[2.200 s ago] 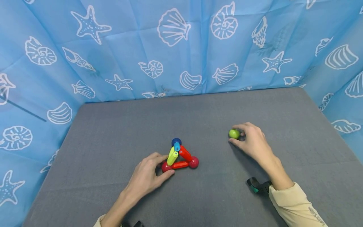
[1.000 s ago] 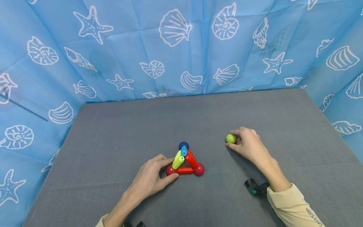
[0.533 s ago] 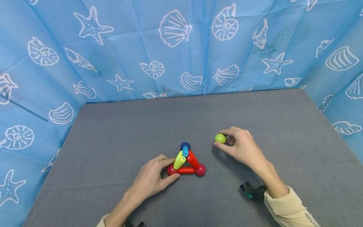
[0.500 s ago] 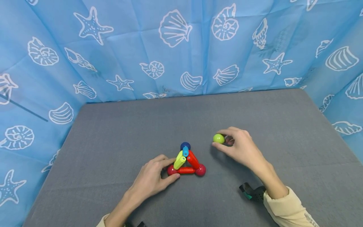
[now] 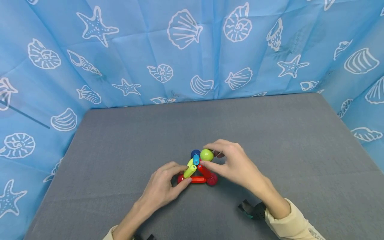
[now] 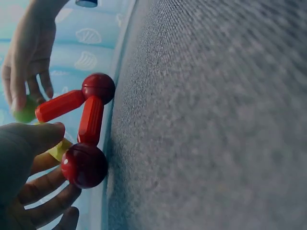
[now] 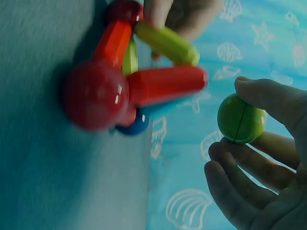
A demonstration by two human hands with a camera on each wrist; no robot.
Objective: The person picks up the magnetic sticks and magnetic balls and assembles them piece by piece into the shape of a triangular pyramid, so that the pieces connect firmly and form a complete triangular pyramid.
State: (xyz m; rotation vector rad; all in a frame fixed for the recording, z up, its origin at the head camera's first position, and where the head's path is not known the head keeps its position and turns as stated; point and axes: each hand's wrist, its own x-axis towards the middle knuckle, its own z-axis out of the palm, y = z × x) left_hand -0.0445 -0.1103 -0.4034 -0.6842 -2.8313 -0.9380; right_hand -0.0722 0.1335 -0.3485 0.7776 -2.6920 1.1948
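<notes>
A small frame of magnetic rods and balls sits on the grey table: two red balls [image 5: 212, 179], a dark blue ball [image 5: 195, 153] and a red rod [image 5: 198, 180] along its front. From the balls, a yellow-green rod [image 7: 165, 43], a red rod [image 7: 168, 85] and a light blue rod [image 5: 196, 160] lean up and inward. My left hand [image 5: 162, 185] grips the left corner, thumb and fingers around the upright yellow-green rod and its red ball [image 6: 85, 165]. Between thumb and fingertips my right hand [image 5: 235, 166] pinches a green ball [image 7: 241, 118], close to the upper rod ends.
The grey cloth-covered table [image 5: 135, 140] spreads around the frame. Behind it hangs a blue curtain [image 5: 192, 66] with white shells and starfish. A black strapped device [image 5: 252, 209] is worn at the right wrist, by the rolled cream sleeve [image 5: 283, 218].
My right hand has carried the green ball leftward, from the table's right side to the frame's top. Earlier, the frame shifted slightly right and nearer under my left hand, which keeps its grip.
</notes>
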